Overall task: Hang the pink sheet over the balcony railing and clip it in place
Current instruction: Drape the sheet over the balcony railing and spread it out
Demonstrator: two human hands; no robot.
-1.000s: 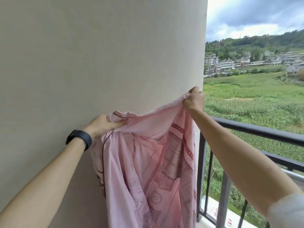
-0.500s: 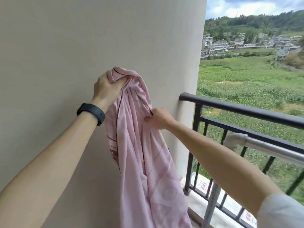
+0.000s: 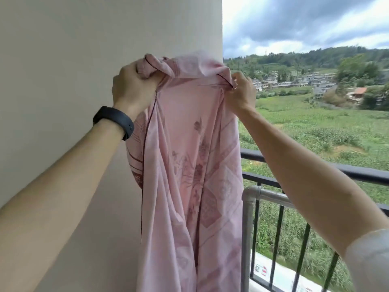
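The sheet (image 3: 189, 165) hangs before the wall (image 3: 63, 49), with the railing (image 3: 357, 173) just to its right.

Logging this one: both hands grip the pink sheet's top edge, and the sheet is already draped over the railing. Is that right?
Not quite. The left hand and right hand do grip the sheet's top edge, but the head view shows it held up above the railing, hanging from the hands, not draped over it.
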